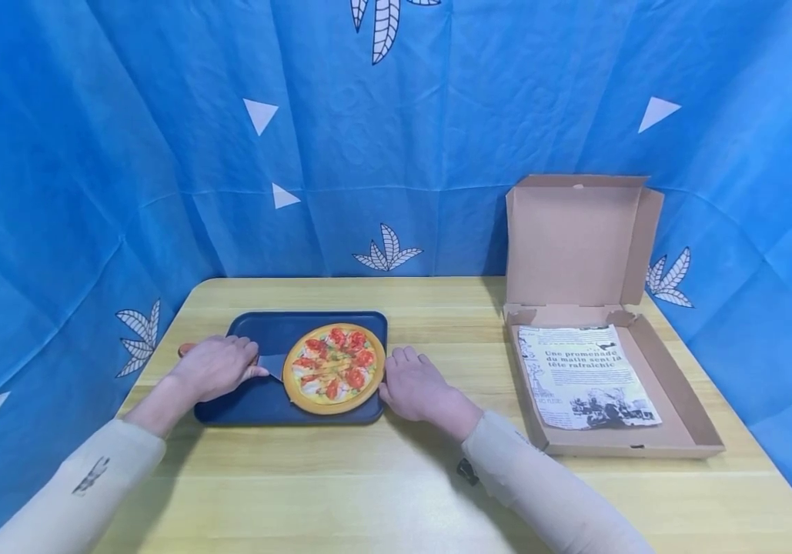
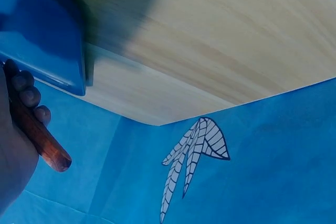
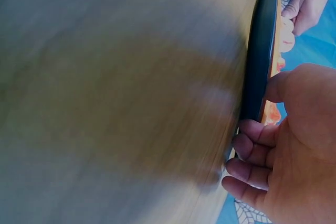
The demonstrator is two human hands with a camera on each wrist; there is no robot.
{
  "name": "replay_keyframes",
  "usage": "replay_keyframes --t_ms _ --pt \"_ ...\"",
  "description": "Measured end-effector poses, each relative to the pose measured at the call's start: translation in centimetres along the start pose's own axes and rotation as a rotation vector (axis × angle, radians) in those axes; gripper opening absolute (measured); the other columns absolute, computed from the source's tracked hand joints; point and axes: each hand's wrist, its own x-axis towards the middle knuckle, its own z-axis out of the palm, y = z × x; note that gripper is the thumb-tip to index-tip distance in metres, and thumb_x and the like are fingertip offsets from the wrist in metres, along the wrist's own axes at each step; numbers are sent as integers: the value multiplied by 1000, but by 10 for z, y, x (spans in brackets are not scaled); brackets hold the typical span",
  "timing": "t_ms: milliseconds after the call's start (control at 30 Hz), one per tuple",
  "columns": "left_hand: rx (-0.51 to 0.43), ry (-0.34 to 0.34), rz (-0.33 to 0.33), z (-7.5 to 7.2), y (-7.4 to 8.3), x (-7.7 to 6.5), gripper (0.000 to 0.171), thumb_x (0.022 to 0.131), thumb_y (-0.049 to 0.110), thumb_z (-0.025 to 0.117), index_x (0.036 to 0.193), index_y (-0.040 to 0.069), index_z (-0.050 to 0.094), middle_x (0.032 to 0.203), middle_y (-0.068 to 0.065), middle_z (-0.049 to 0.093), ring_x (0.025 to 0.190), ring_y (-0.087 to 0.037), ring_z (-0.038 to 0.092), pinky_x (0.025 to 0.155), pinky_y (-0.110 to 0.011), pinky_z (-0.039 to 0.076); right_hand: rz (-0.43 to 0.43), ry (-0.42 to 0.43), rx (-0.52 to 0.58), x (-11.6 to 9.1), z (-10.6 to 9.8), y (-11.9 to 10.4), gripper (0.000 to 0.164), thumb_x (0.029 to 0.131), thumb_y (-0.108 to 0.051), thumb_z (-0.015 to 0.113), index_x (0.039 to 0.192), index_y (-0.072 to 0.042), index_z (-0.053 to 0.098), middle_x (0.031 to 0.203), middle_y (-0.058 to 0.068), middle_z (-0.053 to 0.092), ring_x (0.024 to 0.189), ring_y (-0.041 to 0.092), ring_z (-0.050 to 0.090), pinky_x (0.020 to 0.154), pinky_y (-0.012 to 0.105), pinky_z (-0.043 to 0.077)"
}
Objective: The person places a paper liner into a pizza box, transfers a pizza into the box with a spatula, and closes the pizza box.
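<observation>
On a dark blue tray (image 1: 243,408) lies a round pizza (image 1: 335,368) with red and yellow toppings, up against the tray's right side. My left hand (image 1: 221,365) grips a pizza server by its wooden handle (image 2: 42,137). The server's metal blade (image 1: 272,365) points right, and its front end is hidden at the pizza's left edge. At the tray's right edge, my right hand (image 1: 418,383) holds the rim. Its thumb (image 3: 278,86) lies over the rim beside the crust, with the fingertips (image 3: 244,145) low along the outer wall.
A cardboard pizza box (image 1: 673,400) stands at the right of the wooden table (image 1: 340,485), its lid (image 1: 572,246) raised. A printed paper sheet (image 1: 586,377) lines it. Blue patterned cloth (image 1: 396,138) hangs behind and along the sides.
</observation>
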Motion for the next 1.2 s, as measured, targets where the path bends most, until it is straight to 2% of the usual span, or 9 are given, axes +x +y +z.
replay_keyframes --t_ms 500,700,1200 --pt "-10 49 -21 3 0 -7 36 101 41 65 80 15 52 70 3 46 64 -18 51 65 -42 52 10 -2 29 -1 0 -1 52 107 -41 47 136 2 55 123 12 55 120 27 51 108 46 46" --pt "-31 35 -58 3 -1 -10 37 101 43 65 80 15 52 70 3 46 63 -17 50 64 -41 52 13 6 38 -2 1 -1 51 107 -41 49 135 2 55 122 12 56 118 27 51 106 46 48" --pt "0 63 -106 0 -1 -12 38 101 45 66 81 14 54 67 2 46 59 -17 52 54 -37 51 50 25 65 -4 0 -2 56 107 -44 51 139 1 54 129 15 58 125 30 52 109 48 46"
